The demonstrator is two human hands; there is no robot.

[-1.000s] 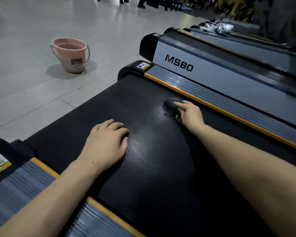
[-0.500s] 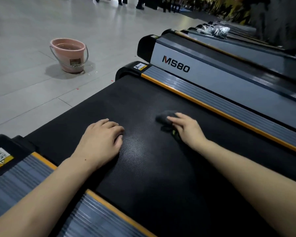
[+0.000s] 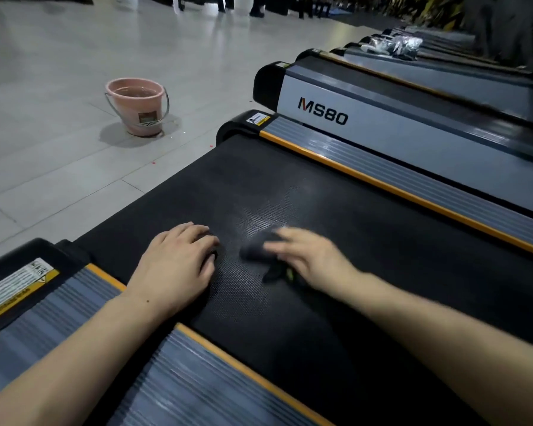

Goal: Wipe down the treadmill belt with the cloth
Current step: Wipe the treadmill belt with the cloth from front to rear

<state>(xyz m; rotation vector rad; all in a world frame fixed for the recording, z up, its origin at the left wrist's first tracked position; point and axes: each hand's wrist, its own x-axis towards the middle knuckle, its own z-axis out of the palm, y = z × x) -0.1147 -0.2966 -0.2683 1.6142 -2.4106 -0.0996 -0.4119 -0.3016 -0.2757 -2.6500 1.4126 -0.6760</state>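
Note:
The black textured treadmill belt (image 3: pixel 366 256) runs diagonally across the view between grey side rails with orange edges. My right hand (image 3: pixel 311 259) is blurred with motion and presses a dark cloth (image 3: pixel 256 249) onto the middle of the belt; part of the cloth trails under the palm. My left hand (image 3: pixel 179 259) lies flat on the belt just left of the cloth, palm down, fingers slightly curled, holding nothing.
A pink bucket (image 3: pixel 137 106) with water stands on the tiled floor beyond the belt's end. A second treadmill marked MS80 (image 3: pixel 322 112) sits right beside this one, with more behind it. The near side rail (image 3: pixel 197 379) lies under my left forearm.
My right hand has swept the cloth across the belt from near the far rail toward my left hand. The left hand has stayed planted on the belt.

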